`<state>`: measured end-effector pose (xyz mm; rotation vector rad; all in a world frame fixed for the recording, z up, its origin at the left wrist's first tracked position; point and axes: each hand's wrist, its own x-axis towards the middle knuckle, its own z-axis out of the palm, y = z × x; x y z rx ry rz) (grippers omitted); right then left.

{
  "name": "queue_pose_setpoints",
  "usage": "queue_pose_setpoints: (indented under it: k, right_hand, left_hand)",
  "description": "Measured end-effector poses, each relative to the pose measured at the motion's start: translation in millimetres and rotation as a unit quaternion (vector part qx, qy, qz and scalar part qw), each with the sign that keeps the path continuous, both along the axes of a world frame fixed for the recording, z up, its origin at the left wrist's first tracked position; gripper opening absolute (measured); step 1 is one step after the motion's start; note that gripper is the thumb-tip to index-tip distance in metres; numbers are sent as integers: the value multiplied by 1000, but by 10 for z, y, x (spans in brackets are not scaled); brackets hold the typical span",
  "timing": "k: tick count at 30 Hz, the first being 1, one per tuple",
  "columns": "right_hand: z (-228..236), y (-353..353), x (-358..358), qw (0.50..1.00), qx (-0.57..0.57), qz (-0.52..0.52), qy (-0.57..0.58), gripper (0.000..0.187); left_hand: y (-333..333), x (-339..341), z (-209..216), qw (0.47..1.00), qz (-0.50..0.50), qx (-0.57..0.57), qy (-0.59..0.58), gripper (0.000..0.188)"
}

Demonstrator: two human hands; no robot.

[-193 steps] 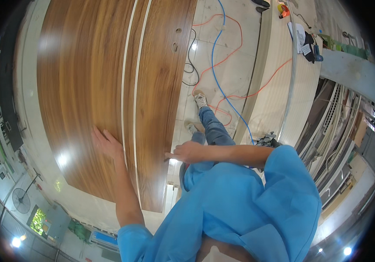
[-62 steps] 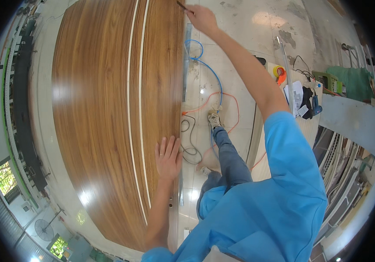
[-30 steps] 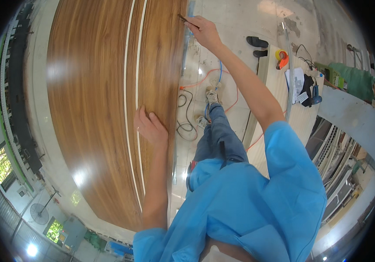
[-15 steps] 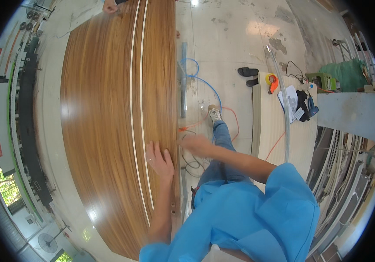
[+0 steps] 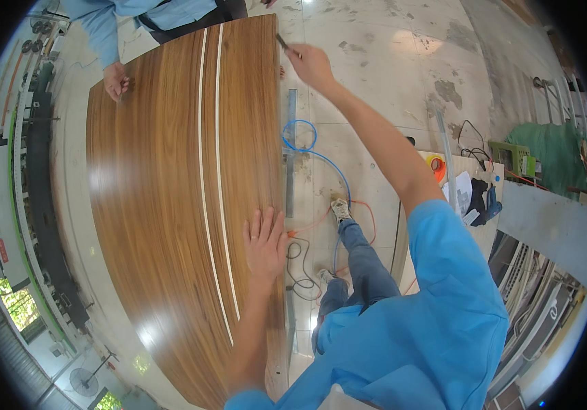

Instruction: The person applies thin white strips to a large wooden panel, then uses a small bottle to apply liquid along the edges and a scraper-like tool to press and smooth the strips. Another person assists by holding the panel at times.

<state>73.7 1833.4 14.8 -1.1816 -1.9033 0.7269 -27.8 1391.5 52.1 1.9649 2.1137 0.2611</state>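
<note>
A large brown wood-grain panel (image 5: 150,150) with two pale lengthwise strips (image 5: 220,137) lies before me. My left hand (image 5: 265,240) rests flat on it near the right edge, fingers spread. Stretched out to the panel's far right corner, my right hand (image 5: 310,65) is closed on a small dark thin tool (image 5: 281,41). The tool lies against or just beside the panel's edge; its exact kind is too small to tell. A co-worker's hand (image 5: 116,82) is at the far left edge of the panel, apart from mine.
Blue hose (image 5: 324,154) and orange and black cables lie on the floor to the right. A pale bench (image 5: 468,179) there carries tape (image 5: 436,167), dark cloth and a blue tool (image 5: 492,203). Long machinery (image 5: 47,205) runs along the left.
My right hand has swung from beside my left hand forward to the far corner. My left hand has shifted right toward the edge. The co-worker has come further into view.
</note>
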Motion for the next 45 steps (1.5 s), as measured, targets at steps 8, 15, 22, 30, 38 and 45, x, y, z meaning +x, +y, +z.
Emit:
queue_pose_setpoints:
  k: [8, 15, 22, 30, 38, 45]
  right_hand:
    - [-80, 1469, -407, 988, 93, 6, -127, 28]
    - [-196, 1134, -277, 974, 168, 119, -95, 27]
    - [-175, -533, 40, 975, 131, 162, -74, 26]
    - [-182, -2854, 391, 947, 155, 248, -135, 47]
    - [-7, -4407, 757, 883, 59, 453, -108, 43]
    - [-215, -1881, 277, 986, -132, 58, 80, 9]
  left_hand:
    - [-25, -44, 7, 1000, 4, -11, -20, 49]
    - [-6, -16, 41, 999, 12, -12, -33, 50]
    - [-50, -59, 21, 978, 91, 79, -172, 53]
    - [-186, -154, -98, 867, 319, 252, -288, 49]
    - [-484, -810, -51, 926, 320, 174, -100, 52]
    - [-398, -797, -62, 953, 286, 99, 3, 50]
